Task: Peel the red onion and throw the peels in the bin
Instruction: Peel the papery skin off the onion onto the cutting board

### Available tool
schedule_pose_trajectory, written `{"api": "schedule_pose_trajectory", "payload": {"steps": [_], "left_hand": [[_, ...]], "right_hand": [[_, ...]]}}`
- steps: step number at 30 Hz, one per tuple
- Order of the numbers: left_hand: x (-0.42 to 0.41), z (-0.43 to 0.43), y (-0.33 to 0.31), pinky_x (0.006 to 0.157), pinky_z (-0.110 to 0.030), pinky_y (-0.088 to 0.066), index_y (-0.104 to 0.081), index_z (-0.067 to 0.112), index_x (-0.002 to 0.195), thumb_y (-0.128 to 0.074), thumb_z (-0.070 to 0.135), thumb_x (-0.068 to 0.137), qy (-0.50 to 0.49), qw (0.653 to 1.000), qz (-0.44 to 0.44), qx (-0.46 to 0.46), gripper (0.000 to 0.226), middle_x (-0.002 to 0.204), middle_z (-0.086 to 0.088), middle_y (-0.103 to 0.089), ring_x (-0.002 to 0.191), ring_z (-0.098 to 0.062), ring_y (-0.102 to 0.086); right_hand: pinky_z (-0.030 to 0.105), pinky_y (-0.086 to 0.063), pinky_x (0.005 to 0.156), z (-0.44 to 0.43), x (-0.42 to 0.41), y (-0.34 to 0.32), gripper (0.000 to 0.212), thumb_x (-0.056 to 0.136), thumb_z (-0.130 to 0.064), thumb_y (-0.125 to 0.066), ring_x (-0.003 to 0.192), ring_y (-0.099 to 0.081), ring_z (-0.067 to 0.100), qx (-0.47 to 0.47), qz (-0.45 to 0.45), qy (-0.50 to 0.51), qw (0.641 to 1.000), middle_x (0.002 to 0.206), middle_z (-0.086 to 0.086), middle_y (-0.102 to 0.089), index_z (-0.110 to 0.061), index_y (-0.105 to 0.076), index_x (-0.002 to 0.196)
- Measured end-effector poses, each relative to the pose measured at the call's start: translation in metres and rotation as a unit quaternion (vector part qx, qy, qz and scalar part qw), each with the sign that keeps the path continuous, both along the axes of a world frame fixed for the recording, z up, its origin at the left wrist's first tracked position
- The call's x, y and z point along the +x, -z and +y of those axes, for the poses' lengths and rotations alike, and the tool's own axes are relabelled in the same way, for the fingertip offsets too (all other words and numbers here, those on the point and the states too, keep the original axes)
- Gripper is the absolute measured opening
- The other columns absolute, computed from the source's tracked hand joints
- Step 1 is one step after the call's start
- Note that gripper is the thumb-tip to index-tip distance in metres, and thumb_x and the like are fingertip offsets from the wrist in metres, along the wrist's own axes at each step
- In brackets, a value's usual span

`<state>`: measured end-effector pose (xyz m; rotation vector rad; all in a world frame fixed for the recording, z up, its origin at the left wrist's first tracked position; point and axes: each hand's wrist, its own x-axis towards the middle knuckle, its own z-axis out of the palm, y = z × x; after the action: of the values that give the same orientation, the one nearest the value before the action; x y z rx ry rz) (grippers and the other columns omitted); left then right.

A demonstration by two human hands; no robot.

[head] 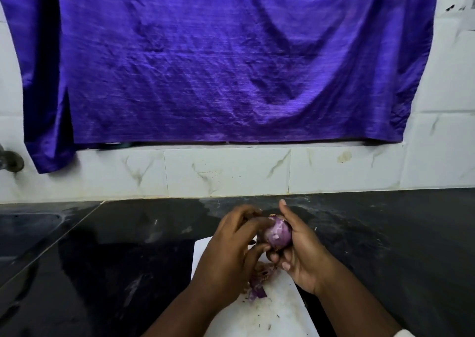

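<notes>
A small red onion (277, 234), partly peeled with pale purple flesh showing, is held above a white cutting board (272, 311). My right hand (300, 249) cups it from the right and below. My left hand (231, 249) comes from the left, its thumb and fingertips pinching at the onion's skin. Loose purple and brown peels (258, 284) lie on the board under my hands, partly hidden by my left wrist. No bin is in view.
The board lies on a dark glossy counter (115, 259). A sink basin (28, 228) is sunk into the counter at far left, with a tap (10, 160) on the tiled wall above. A large purple cloth (218, 61) hangs over the wall behind.
</notes>
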<state>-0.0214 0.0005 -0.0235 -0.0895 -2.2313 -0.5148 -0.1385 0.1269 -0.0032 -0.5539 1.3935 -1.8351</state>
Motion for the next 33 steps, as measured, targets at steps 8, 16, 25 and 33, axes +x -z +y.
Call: {"api": "schedule_pose_trajectory", "payload": {"steps": [8, 16, 25, 33], "left_hand": [[-0.001, 0.000, -0.005, 0.080, -0.016, -0.052, -0.066, 0.023, 0.105, -0.078, 0.022, 0.093, 0.008, 0.998, 0.040, 0.045, 0.017, 0.114, 0.016, -0.055, 0.103, -0.013, -0.061], [-0.002, -0.008, -0.004, 0.070, -0.019, -0.050, -0.059, 0.032, 0.090, -0.084, 0.021, 0.087, 0.036, 0.995, -0.009, 0.098, 0.027, 0.093, 0.015, -0.056, 0.085, -0.014, -0.060], [0.000, -0.008, -0.004, 0.065, -0.031, -0.052, -0.064, 0.027, 0.083, -0.084, 0.018, 0.085, 0.034, 0.997, -0.043, 0.058, 0.022, 0.083, 0.013, -0.061, 0.077, -0.013, -0.061], [-0.001, 0.001, 0.003, 0.073, -0.016, -0.048, -0.059, 0.036, 0.099, -0.069, 0.010, 0.083, -0.004, 0.995, -0.083, 0.057, 0.032, 0.099, 0.020, -0.059, 0.097, -0.007, -0.059]], "right_hand": [[0.021, -0.025, 0.036, 0.000, 0.003, -0.004, 0.052, 0.092, -0.065, -0.059, 0.047, -0.045, 0.014, 0.017, 0.096, 0.001, 0.995, 0.070, 0.004, -0.065, -0.017, -0.077, 0.084], [0.021, -0.023, 0.037, -0.005, 0.001, 0.002, 0.046, 0.093, -0.060, -0.062, 0.041, -0.045, 0.014, 0.021, 0.156, 0.044, 0.987, 0.070, 0.009, -0.061, -0.014, -0.067, 0.097], [0.019, -0.023, 0.036, -0.006, -0.002, 0.003, 0.051, 0.094, -0.061, -0.060, 0.039, -0.044, 0.014, 0.030, 0.124, 0.079, 0.989, 0.060, 0.007, -0.060, -0.011, -0.065, 0.085], [0.019, -0.021, 0.034, -0.004, -0.006, 0.004, 0.066, 0.091, -0.072, -0.052, 0.041, -0.042, 0.010, 0.019, 0.067, 0.073, 0.995, 0.060, 0.005, -0.060, -0.007, -0.065, 0.095]]}}
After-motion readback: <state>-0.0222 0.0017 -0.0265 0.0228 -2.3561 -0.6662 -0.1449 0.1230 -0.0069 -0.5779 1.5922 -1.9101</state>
